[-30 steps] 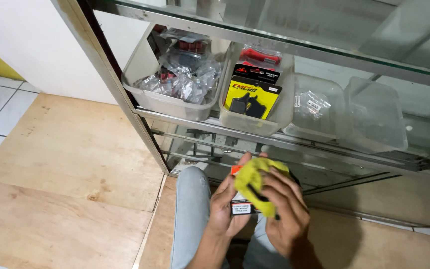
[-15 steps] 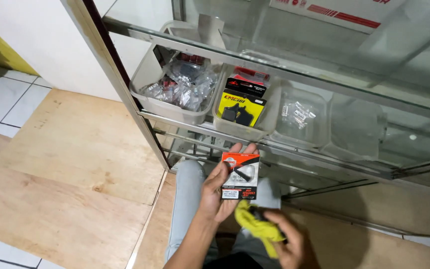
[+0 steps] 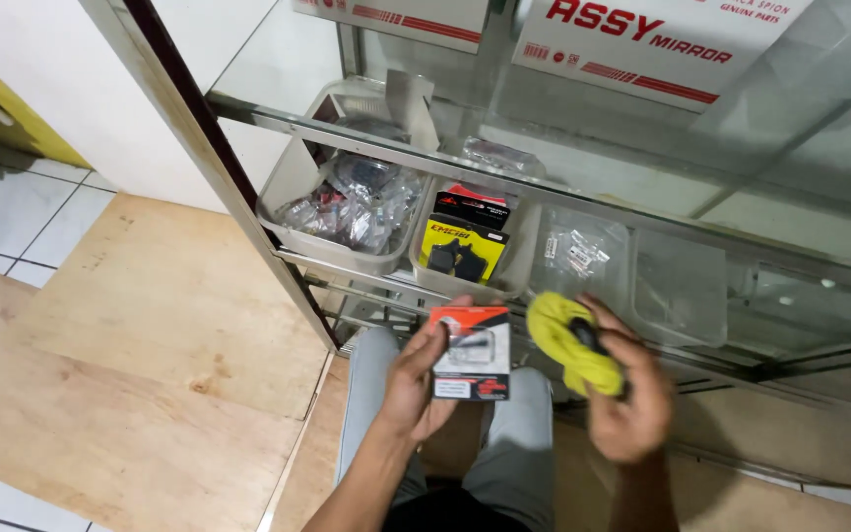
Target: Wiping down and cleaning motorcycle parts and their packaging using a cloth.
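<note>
A glass-fronted display cabinet with a metal frame (image 3: pixel 248 212) fills twelve to three o'clock, above a pale plywood floor (image 3: pixel 150 325) at nine. On its shelf stand clear plastic bins (image 3: pixel 302 187) of bagged parts. Below, at six o'clock, the left hand (image 3: pixel 416 379) is clamped on a small flat red, white and black packet (image 3: pixel 471 352), held upright. Just beside it at three o'clock, the right hand (image 3: pixel 627 399) is closed round a crumpled yellow cloth (image 3: pixel 568 340).

Right hand (image 3: pixel 627 399): my fingers blur in motion around the yellow cloth (image 3: pixel 571 345).
Small packet (image 3: pixel 470 352): its lower corner hides behind my left hand (image 3: pixel 416 384).
Forearms: cut off by the bottom edge.
</note>
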